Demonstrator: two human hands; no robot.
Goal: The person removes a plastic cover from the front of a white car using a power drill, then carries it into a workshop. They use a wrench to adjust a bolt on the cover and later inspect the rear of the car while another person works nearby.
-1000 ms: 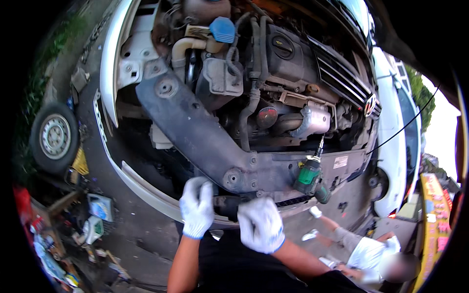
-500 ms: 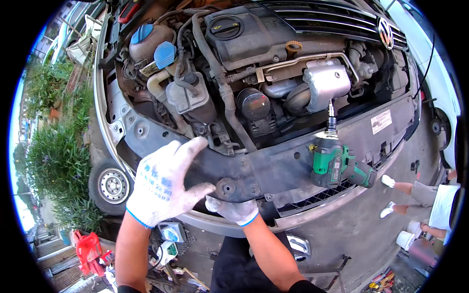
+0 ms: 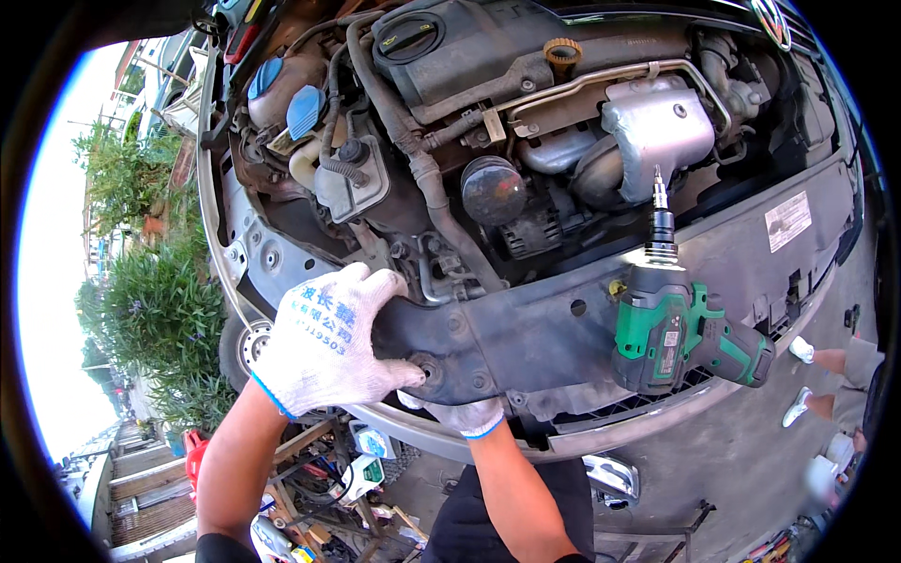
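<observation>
A long black plastic cover panel (image 3: 540,333) runs along the front of an open engine bay. My left hand (image 3: 328,338), in a white knitted glove, is closed across the panel's left part. Its thumb rests by a round mounting hole, and its other fingers bend over the far edge. My right hand (image 3: 465,415), gloved the same way, is at the panel's front edge just right of the left thumb. Most of its fingers are hidden beneath the panel. A green and black cordless drill (image 3: 657,328) with a long socket bit lies on the panel's right part.
Behind the panel are a silver heat shield (image 3: 657,131), a black round oil filter (image 3: 493,190), hoses and a blue-capped tank (image 3: 305,113). The bumper (image 3: 601,436) curves below. Tools and bottles (image 3: 364,474) crowd the lower left. A person's legs (image 3: 826,361) show at right.
The view has shifted closer, so the drill and engine look bigger. My left hand has settled lower onto the panel with its fingers more bent. My right hand stays under the front edge.
</observation>
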